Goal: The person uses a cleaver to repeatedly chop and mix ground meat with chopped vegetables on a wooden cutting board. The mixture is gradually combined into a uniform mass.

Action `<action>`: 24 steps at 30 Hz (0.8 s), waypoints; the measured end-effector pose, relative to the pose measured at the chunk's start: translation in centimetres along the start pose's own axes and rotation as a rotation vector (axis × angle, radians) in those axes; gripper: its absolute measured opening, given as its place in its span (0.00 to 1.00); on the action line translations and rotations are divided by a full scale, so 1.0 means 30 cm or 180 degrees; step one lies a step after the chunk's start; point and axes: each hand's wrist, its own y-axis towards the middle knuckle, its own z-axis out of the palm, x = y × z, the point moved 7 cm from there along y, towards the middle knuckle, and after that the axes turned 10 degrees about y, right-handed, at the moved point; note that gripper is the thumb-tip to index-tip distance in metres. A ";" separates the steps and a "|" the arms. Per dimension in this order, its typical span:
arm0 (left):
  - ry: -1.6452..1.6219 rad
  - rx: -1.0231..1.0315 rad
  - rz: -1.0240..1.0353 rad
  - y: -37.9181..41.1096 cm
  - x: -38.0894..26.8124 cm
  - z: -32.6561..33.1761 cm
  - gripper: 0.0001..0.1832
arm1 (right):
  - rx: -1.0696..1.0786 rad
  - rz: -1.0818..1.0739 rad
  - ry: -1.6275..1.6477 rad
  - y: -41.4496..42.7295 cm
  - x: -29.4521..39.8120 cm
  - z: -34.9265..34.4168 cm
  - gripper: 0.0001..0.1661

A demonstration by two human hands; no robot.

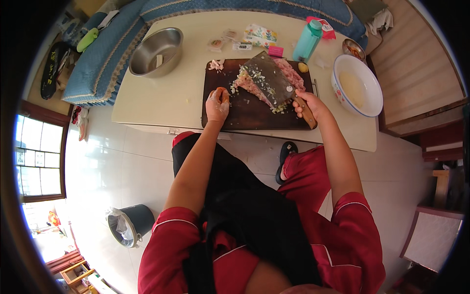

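Note:
My right hand (310, 104) grips the wooden handle of a wide cleaver (270, 71). Its blade lies tilted over minced meat (288, 73) on a dark cutting board (238, 117), with chopped pale-green and white bits stuck to the steel. More meat, mixed with such bits, shows along the blade's left edge. At the board's left side is my left hand (218, 104), fingers curled and smeared with residue; whether it holds something small I cannot tell. Pale meat scraps (216, 65) lie in the board's far left corner, and a yellowish piece (303, 67) sits in the far right one.
Left on the table (154, 106) stands a steel basin (156, 53) with a pale piece inside. Behind the board are small packets (242, 46) and a turquoise bottle (308, 40). To the right are a white enamel basin (356, 86) and a small metal bowl (353, 49). A lined bin (134, 224) stands on the floor.

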 end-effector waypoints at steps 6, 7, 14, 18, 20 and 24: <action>0.0073 -0.0106 0.0068 0.000 0.014 0.001 0.09 | -0.0014 -0.0220 -0.0313 -0.111 0.044 0.030 0.14; 0.0117 -0.0107 0.0085 -0.001 0.008 -0.001 0.09 | -0.0070 -0.0272 -0.0426 -0.146 0.064 0.047 0.14; 0.0231 -0.0014 -0.0039 -0.007 0.007 -0.003 0.10 | -0.0165 -0.1702 -0.1469 -0.279 0.185 0.250 0.17; 0.0289 -0.0175 0.0185 -0.001 -0.001 0.005 0.09 | -0.0777 -0.1545 -0.2713 -0.151 0.100 0.223 0.18; 0.0278 -0.0216 0.0264 0.001 -0.006 0.003 0.09 | -0.0977 -0.1156 -0.2813 -0.106 0.056 0.175 0.19; 0.0271 -0.0146 0.0206 -0.007 0.001 0.003 0.10 | -0.0883 -0.1034 -0.2810 -0.147 0.104 0.216 0.19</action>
